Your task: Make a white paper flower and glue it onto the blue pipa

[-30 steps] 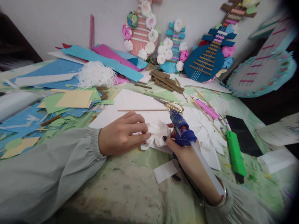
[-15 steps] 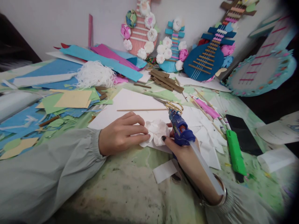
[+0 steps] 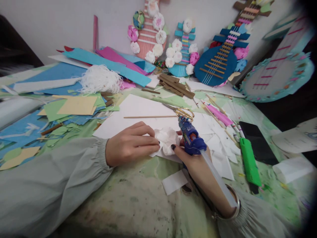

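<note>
A crumpled white paper flower is between my two hands, low over the white sheet. My left hand pinches the flower's left edge, fingers together. In my right hand is a blue glue gun, its nozzle end pointing away from me and a long clear glue stick running back over the wrist. The right thumb and fingertips also touch the flower's right side. Just beyond the glue gun lie gold-handled scissors, and a thin wooden stick stretches to their left.
Flower-decorated paper lutes lean along the wall. Left are coloured paper scraps and a heap of white string. A green utility knife, a black phone and white paper pieces lie to the right.
My left fingers have drawn closer together on the flower's left edge, and the thumb has shifted slightly. The right hand and glue gun have hardly moved.
</note>
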A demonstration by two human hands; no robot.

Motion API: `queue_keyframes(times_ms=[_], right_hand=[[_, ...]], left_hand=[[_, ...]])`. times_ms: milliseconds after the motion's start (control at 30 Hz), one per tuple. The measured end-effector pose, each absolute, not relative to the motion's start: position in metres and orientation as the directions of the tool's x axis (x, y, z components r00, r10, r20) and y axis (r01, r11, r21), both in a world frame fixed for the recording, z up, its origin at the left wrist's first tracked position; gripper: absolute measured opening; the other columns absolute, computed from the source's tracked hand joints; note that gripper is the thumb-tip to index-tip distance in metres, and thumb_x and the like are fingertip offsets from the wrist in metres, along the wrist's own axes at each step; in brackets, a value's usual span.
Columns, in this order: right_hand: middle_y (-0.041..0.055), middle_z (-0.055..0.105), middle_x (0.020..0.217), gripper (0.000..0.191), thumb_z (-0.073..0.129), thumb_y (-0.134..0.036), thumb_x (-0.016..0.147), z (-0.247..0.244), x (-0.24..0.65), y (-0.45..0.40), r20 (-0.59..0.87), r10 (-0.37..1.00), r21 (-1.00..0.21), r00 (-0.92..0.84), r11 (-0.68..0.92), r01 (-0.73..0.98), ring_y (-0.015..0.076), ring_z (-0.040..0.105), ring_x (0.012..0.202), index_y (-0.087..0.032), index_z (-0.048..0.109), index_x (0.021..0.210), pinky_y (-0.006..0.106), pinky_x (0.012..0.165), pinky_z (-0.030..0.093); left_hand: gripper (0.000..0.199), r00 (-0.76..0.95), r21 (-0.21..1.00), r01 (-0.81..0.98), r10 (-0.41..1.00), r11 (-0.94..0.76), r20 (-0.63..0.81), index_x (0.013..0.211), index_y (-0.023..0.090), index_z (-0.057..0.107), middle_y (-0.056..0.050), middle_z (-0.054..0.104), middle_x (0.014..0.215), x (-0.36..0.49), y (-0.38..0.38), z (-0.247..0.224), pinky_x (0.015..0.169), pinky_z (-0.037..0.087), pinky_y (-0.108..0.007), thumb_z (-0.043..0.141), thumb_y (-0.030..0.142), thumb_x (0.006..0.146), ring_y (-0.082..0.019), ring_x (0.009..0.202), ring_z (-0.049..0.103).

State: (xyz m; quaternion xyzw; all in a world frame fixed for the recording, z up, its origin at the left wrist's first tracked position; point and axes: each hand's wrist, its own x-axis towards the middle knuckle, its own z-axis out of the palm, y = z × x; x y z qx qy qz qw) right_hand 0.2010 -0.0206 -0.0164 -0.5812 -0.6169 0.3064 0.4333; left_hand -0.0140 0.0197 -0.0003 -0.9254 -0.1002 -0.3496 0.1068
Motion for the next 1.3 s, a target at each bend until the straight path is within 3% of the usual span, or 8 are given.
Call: queue_keyframes(times_ms=[400, 700, 1300], right_hand=[[-0.0040, 0.058, 0.073, 0.027, 0.067, -0.026, 0.072, -0.018, 0.201, -0.022, 0.177, 0.983, -0.882, 0.050, 0.136, 0.450, 0.0134, 0.055, 0.064, -0.020, 0.060, 0.097, 0.025, 0.061, 0.044], [-0.0025, 0.058, 0.074, 0.027, 0.065, -0.027, 0.072, -0.015, 0.201, -0.022, 0.163, 0.985, -0.875, 0.047, 0.123, 0.468, 0.0150, 0.055, 0.066, -0.019, 0.059, 0.097, 0.027, 0.063, 0.044], [-0.0035, 0.058, 0.073, 0.025, 0.067, -0.027, 0.072, -0.018, 0.201, -0.021, 0.175, 0.983, -0.882, 0.047, 0.136, 0.451, 0.0139, 0.055, 0.064, -0.020, 0.059, 0.095, 0.026, 0.062, 0.044]], left_hand=[[0.010, 0.747, -0.115, 0.185, 0.064, -0.976, 0.661, 0.083, 0.013, 0.063, -0.009, 0.071, 0.080, -0.011, 0.018, -0.002, 0.069, 0.049, -0.031, 0.054, 0.011, 0.087, -0.019, 0.081, 0.061], [0.017, 0.768, -0.039, 0.160, 0.100, -0.986, 0.633, 0.083, 0.020, 0.065, -0.009, 0.072, 0.085, -0.014, 0.019, -0.012, 0.069, 0.050, -0.033, 0.050, 0.019, 0.091, -0.019, 0.083, 0.062], [0.009, 0.742, -0.085, 0.165, 0.067, -0.983, 0.667, 0.088, 0.013, 0.062, -0.010, 0.072, 0.081, -0.012, 0.019, -0.002, 0.069, 0.051, -0.032, 0.053, 0.011, 0.088, -0.020, 0.080, 0.064]])
